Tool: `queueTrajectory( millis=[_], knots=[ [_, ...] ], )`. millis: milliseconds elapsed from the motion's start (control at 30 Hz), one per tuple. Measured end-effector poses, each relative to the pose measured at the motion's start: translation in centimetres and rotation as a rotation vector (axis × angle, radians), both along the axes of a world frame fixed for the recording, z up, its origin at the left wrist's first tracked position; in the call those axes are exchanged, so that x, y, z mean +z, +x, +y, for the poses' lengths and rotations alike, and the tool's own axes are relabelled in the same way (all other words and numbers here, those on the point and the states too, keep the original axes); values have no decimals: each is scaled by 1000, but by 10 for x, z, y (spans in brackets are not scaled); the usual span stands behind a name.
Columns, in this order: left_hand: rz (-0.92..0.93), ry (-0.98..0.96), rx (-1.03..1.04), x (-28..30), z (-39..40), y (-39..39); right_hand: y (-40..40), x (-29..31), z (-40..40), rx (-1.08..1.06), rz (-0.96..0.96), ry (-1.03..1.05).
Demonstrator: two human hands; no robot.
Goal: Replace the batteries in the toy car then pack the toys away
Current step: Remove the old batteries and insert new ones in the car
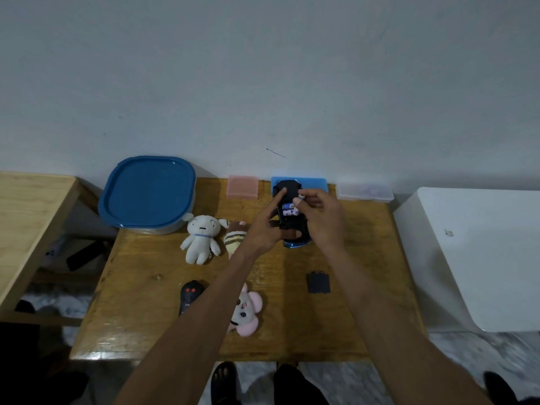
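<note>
My 2 forearms reach to frame centre; left hand [264,229] grips, right hand [320,220] pinches with curled fingers.

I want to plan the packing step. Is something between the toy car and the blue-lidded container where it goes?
Yes. The blue lid sits on the container, covering it. The car is upside down in both hands, left hand, right hand, with its battery bay open. The cover lies on the table.

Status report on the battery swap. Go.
Left hand holds toy car upside down. Right hand pinching battery at open bay. Battery cover off, on table. Nothing blocking.
</note>
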State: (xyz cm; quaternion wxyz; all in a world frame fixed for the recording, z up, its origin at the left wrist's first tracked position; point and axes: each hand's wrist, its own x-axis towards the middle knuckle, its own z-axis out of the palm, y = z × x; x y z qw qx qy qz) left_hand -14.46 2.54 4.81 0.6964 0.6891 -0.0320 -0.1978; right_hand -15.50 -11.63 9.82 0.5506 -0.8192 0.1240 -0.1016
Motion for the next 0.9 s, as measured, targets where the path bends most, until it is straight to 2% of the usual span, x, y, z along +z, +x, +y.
queueTrajectory(
  millis=[100, 300, 600, 733, 900],
  knots=[
    [-5, -6, 8, 2, 3, 0, -3, -5, 0, -71, 23, 31],
    [-7, -14, 40, 6, 6, 0, -10, -16, -6, -155, 39, -32],
    [-10, 21, 11, 8, 3, -3, -15, -15, -5, -147, 0, -138],
    [-36, 22, 25, 5, 2, -6, -16, -19, -3, -83, 46, -216],
    [-60, 14, 45, 4, -1, -7, -16, -24, -4, -119, 91, -195]
  ],
)
